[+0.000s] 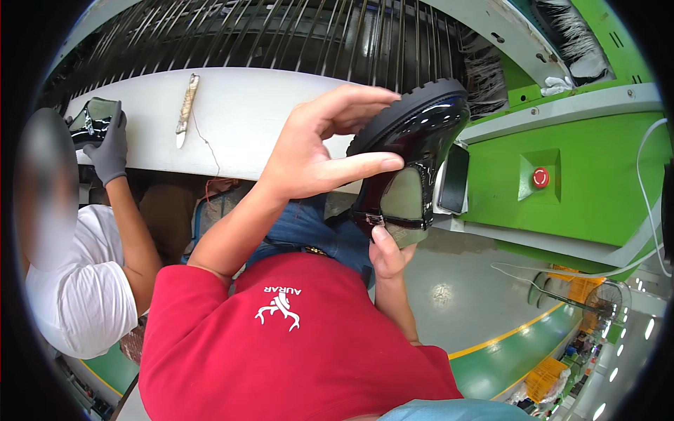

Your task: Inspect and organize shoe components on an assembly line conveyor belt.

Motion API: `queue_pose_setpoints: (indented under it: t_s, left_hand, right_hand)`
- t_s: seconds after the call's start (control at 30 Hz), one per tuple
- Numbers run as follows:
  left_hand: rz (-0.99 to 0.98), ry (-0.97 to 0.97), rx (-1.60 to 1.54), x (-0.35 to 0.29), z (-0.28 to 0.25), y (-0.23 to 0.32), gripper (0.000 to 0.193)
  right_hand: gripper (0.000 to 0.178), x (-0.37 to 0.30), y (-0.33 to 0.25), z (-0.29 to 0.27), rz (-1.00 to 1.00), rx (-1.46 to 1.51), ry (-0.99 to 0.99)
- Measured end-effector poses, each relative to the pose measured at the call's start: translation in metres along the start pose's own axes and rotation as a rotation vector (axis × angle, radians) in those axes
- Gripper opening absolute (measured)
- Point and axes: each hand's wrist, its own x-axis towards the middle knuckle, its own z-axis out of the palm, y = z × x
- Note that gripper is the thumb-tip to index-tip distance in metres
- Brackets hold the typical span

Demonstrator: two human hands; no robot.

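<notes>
A glossy black ankle boot (441, 123) with a thick ridged sole and a grey-green side panel is held up in front of me, above the table's right end. Its toe points away from me and its sole faces left. My left hand (309, 151) is closed round the sole edge, the thumb lying across the upper and the fingers on the far side. At the boot's near end, my right hand (389, 254) grips the collar by the panel, thumb on top. Some right fingers are hidden behind the boot.
A tape-wrapped blade tool (187, 112) lies on the white table (242, 91). At left, a person's gloved hand (110, 151) holds a similar shoe (97, 116). Metal rods (281, 35) run behind. The green machine (569, 210) at right has a red button (540, 177).
</notes>
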Motion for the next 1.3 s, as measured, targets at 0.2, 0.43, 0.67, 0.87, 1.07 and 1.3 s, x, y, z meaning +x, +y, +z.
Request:
queue_pose_setpoints:
  t_s: [0.2, 0.43, 0.67, 0.87, 1.07, 1.3]
  left_hand:
    - [-0.119, 0.065, -0.024, -0.026, 0.003, -0.016, 0.056]
    - [-0.122, 0.137, 0.026, -0.032, 0.008, -0.017, 0.041]
    - [-0.1, 0.163, 0.085, -0.035, 0.013, -0.016, 0.036]
    - [-0.152, 0.228, 0.038, -0.041, 0.018, -0.02, 0.033]
    - [-0.177, 0.238, 0.057, -0.042, 0.022, -0.021, 0.03]
    - [-0.233, 0.351, 0.059, -0.037, 0.029, -0.037, 0.027]
  right_hand:
    - [0.073, 0.004, 0.004, -0.016, 0.066, 0.21, 0.052]
    - [0.068, 0.007, -0.002, -0.012, 0.138, 0.214, 0.075]
    - [0.067, 0.006, 0.0, -0.016, 0.167, 0.275, 0.117]
    - [0.066, 0.01, -0.009, -0.005, 0.168, 0.222, 0.138]
    - [0.061, 0.013, -0.015, 0.003, 0.167, 0.122, 0.187]
    - [0.05, 0.028, -0.029, 0.005, 0.231, 0.009, 0.124]
